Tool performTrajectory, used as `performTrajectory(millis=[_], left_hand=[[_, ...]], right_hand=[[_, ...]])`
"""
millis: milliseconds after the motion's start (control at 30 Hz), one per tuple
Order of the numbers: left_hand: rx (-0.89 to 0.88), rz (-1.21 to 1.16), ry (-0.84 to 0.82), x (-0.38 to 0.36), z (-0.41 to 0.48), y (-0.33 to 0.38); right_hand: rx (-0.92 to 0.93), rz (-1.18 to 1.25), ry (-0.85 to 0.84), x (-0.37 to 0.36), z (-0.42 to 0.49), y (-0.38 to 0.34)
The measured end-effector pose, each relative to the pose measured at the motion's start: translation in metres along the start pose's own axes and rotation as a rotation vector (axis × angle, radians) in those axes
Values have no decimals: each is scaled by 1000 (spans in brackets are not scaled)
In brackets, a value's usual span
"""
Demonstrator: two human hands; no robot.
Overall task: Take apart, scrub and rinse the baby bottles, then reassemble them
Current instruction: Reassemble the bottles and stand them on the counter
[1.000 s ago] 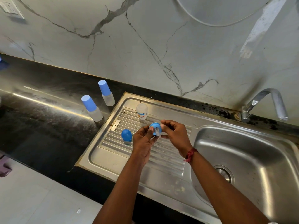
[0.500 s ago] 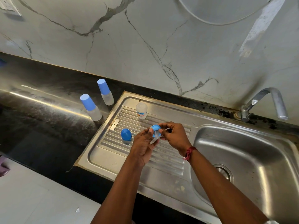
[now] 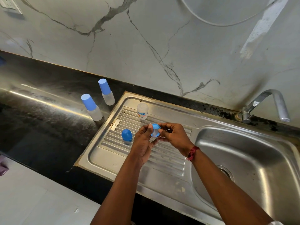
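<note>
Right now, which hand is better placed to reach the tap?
Probably the right hand: the tap stands on its side, beyond the basin. The left hand could hold the blue ring alone.

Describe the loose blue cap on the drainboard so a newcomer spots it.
Start at the ribbed steel drainboard left of the basin. The blue dome cap stands there alone, just left of the left hand. Unlike the counter's two capped bottles, no bottle sits under it.
</note>
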State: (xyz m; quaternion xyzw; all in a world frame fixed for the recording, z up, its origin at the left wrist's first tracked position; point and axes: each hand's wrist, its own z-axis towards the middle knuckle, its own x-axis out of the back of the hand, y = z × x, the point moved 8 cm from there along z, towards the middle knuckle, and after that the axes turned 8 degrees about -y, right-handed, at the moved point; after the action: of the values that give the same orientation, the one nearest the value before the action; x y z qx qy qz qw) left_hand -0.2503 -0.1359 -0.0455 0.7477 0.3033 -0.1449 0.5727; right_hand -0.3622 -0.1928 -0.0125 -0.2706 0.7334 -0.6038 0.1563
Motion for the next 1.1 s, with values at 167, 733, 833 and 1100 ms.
performTrajectory(millis=[167, 733, 833, 1100], left_hand=[[47, 16, 39, 9, -2, -11], [50, 44, 108, 9, -5, -6], [85, 55, 68, 7, -8, -5], [41, 117, 72, 2, -9, 2]], right_hand=[[10, -64, 48, 1, -4, 5], [-78, 120, -33, 3, -2, 11], [-117, 195, -59, 2, -2, 18], [-72, 222, 68, 6, -7, 17]])
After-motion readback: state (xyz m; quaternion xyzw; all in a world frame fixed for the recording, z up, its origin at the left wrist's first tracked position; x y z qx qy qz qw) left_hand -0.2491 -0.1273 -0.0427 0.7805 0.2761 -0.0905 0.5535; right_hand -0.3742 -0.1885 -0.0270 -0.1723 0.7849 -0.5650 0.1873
